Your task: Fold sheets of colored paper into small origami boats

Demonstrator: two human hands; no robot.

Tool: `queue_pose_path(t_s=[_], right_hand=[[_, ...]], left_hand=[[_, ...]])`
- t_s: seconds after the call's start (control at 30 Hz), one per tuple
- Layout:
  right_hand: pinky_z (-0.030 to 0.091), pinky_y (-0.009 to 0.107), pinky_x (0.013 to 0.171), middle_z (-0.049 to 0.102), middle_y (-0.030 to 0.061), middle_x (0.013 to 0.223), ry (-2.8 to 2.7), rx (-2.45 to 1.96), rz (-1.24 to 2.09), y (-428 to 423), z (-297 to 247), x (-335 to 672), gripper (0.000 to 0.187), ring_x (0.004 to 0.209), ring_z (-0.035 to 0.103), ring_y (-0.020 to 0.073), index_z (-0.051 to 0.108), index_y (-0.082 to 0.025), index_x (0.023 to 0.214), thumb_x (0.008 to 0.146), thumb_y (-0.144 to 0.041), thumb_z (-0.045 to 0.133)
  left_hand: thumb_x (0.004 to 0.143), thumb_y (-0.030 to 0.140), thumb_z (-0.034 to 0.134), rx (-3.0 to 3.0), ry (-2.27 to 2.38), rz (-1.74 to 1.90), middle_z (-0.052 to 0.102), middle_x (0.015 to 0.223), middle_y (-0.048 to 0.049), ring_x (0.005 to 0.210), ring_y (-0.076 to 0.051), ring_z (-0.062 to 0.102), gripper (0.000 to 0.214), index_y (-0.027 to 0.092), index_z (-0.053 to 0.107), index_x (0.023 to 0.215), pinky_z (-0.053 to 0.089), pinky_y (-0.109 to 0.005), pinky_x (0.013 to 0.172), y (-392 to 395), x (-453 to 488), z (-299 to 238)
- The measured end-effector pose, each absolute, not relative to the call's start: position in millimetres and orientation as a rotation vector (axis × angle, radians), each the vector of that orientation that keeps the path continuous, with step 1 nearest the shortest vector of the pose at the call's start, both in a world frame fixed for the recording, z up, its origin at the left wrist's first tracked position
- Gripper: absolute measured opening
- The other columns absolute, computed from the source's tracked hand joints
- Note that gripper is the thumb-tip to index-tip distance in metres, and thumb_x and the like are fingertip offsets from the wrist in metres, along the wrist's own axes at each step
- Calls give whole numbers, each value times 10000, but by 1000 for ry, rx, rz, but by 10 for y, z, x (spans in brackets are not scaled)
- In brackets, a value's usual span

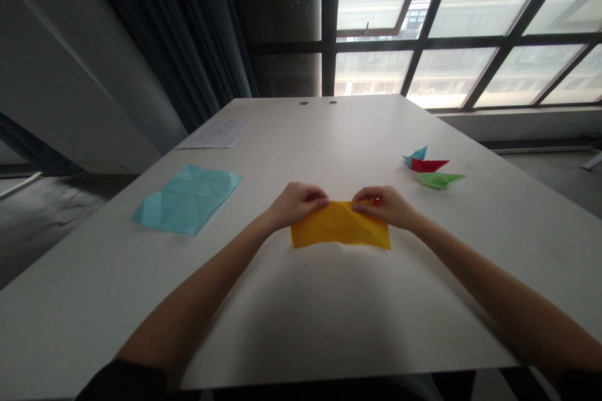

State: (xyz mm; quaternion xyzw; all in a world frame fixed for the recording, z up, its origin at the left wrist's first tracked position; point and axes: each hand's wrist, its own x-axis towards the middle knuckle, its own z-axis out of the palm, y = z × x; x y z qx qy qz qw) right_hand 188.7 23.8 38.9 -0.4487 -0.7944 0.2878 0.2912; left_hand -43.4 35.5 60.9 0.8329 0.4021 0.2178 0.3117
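Observation:
A yellow sheet of paper (339, 225), folded into a wide rectangle, is held in front of me above the white table. My left hand (300, 202) pinches its upper left edge between thumb and fingers. At the upper right edge my right hand (384, 205) grips it the same way, with a small red spot showing between its fingers. The fold runs along the top between both thumbs, and the lower edge bows slightly. Whether the paper's lower edge touches the table I cannot tell.
A creased light-blue paper sheet (190, 199) lies on the table (329, 150) at left. To the right sit folded paper boats: blue (416, 155), red (429, 165) and green (439, 180). A printed page (216, 133) lies at the far left, near a dark curtain (188, 25).

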Motion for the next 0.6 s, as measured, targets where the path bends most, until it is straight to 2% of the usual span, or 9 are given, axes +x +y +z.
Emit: queue_pose_path(t_s=[0.17,0.37,0.47,0.53,0.6], right_hand=[[453,261,691,675,12,789,-2198,-1150,793,327,522,1830,179,731,604,161,645,-197,777,741,-346,551],[443,252,674,669,1,771,-2292,-1142,666,376,623,1797,158,714,599,150,637,-214,782,754,-327,531],[448,257,669,665,14,778,-2220,-1200,628,381,606,1830,177,708,594,150,627,-203,785,760,-344,524],[450,263,674,662,21,786,-2172,-1223,622,388,582,1858,195,709,591,151,619,-195,789,765,-361,520],[451,265,674,658,24,789,-2139,-1229,632,401,557,1881,206,708,588,151,611,-190,792,764,-375,524]], left_hand=[[788,394,485,2157,1044,647,672,786,-37,715,-152,592,304,157,666,846,426,-213,628,354,-401,588],[790,374,486,2241,1180,722,667,816,-30,745,-159,588,270,177,662,847,431,-242,695,396,-468,625],[771,369,516,2286,1418,950,637,921,-52,861,-189,561,258,188,629,916,422,-286,761,455,-523,607],[740,379,553,2228,1531,1171,581,1027,-73,937,-205,523,321,183,568,994,421,-310,777,511,-552,563],[709,407,581,2065,1622,1336,530,1060,-92,908,-196,516,406,163,501,1023,432,-316,745,574,-574,503]])
